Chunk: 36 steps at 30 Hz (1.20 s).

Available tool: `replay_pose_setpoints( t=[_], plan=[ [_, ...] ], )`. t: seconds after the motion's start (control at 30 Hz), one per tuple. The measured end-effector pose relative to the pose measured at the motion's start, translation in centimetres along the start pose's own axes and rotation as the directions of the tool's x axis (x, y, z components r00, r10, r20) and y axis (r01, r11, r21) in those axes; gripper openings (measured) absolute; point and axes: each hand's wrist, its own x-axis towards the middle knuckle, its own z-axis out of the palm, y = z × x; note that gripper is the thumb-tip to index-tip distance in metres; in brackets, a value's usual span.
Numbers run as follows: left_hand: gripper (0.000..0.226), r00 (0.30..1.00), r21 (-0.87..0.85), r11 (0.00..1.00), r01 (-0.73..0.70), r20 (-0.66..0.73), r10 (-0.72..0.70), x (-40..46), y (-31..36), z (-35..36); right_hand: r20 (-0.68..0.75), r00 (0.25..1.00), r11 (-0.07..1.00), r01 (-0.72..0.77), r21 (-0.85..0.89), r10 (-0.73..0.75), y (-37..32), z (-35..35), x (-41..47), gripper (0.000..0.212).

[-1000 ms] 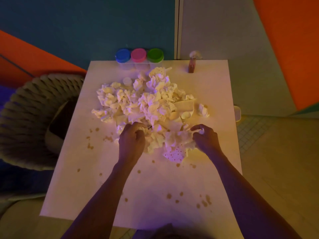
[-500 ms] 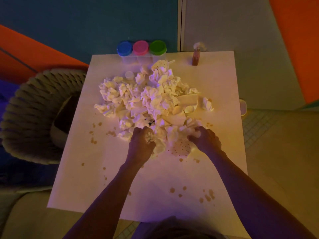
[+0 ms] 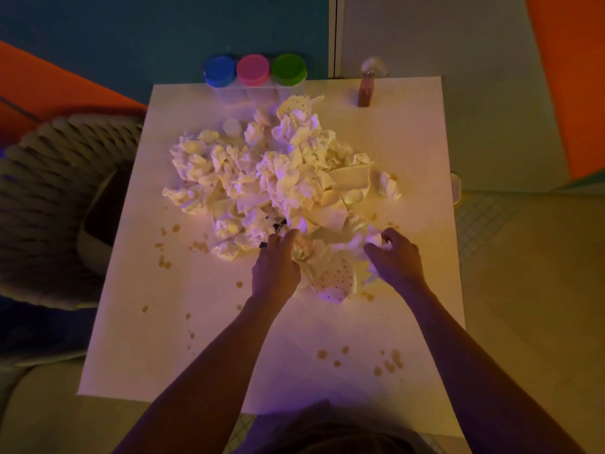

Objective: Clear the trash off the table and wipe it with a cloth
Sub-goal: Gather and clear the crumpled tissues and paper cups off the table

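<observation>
The fingers of the left hand (image 3: 276,264) are curled around a crumpled paper napkin (image 3: 302,249) at the near edge of the trash pile (image 3: 271,178). The fingers of the right hand (image 3: 396,258) are also curled and they pinch another crumpled tissue (image 3: 376,239) at the pile's near right corner. Between the two hands lies a dotted paper plate (image 3: 337,280), partly under the napkins.

The pile itself sits in the middle of the table (image 3: 409,132) and is made of many crumpled napkins and some flat paper pieces; one small wad (image 3: 389,186) lies apart on its right. Brown stains (image 3: 388,360) are spread over the near part of the table. I see no cloth in view.

I judge that the first step is in hand: gathering the trash. Almost all of it is not yet removed. The next move needs both hands to press the loose papers together into a bundle and carry it away without dropping pieces. The wiping can only come after.
</observation>
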Motion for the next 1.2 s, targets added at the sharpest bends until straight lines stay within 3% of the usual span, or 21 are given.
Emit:
replay_pose_setpoints(
  t=[0.13,0.27,0.37,0.57,0.67,0.73,0.8,0.93,1.07,1.2],
  plan=[
    [0.051,1.0,0.017,1.0,-0.007,0.006,0.007,0.3,-0.1,0.0,-0.009,0.998,0.986,-0.058,0.155,0.061,0.3,-0.4,0.0,0.014],
    [0.033,0.999,-0.057,0.998,-0.004,-0.048,0.001,0.0,-0.6,0.0,0.088,0.991,0.956,-0.119,0.27,0.099,0.3,-0.4,0.2,0.03],
    [0.03,0.995,-0.117,0.993,-0.029,-0.098,0.018,-0.6,-1.2,0.1,0.136,0.98,0.95,-0.175,0.26,0.144,-0.7,-0.6,-0.3,0.019],
    [0.033,0.99,-0.177,0.984,0.027,-0.132,-0.051,-2.1,-2.2,-0.7,0.192,0.97,0.976,-0.176,0.125,0.15,-2.2,-0.8,-0.8,0.027],
    [0.048,0.981,-0.23,0.971,0.058,-0.166,-0.098,-3.0,-2.7,-1.4,0.238,0.965,0.99,-0.13,0.048,0.115,-2.9,0.0,-0.4,0.05],
    [0.058,0.982,-0.243,0.968,0.058,-0.163,-0.099,-3.5,-2.8,-1.9,0.225,0.972,0.994,-0.051,-0.094,0.071,-3.5,0.7,-0.3,0.059],
    [0.065,0.985,-0.235,0.971,0.042,-0.153,-0.08,-4.0,-3.2,-2.1,0.225,0.974,0.965,0.061,-0.257,-0.002,-4.4,1.4,-0.8,0.053],
    [0.063,0.98,-0.227,0.974,0.005,-0.193,-0.05,-4.4,-4.1,-1.5,0.344,0.932,0.891,0.251,-0.379,-0.116,-5.7,3.3,-1.7,0.05],
    [0.06,0.975,-0.137,0.99,-0.044,-0.222,0.013,-4.9,-5.0,-0.2,0.434,0.894,0.802,0.341,-0.49,-0.115,-5.7,5.6,-2.2,0.076],
    [0.049,0.986,0.003,0.997,-0.076,-0.152,0.075,-6.1,-5.9,1.6,0.454,0.884,0.721,0.387,-0.574,-0.114,-5.0,7.3,-2.5,0.079]
  ],
)
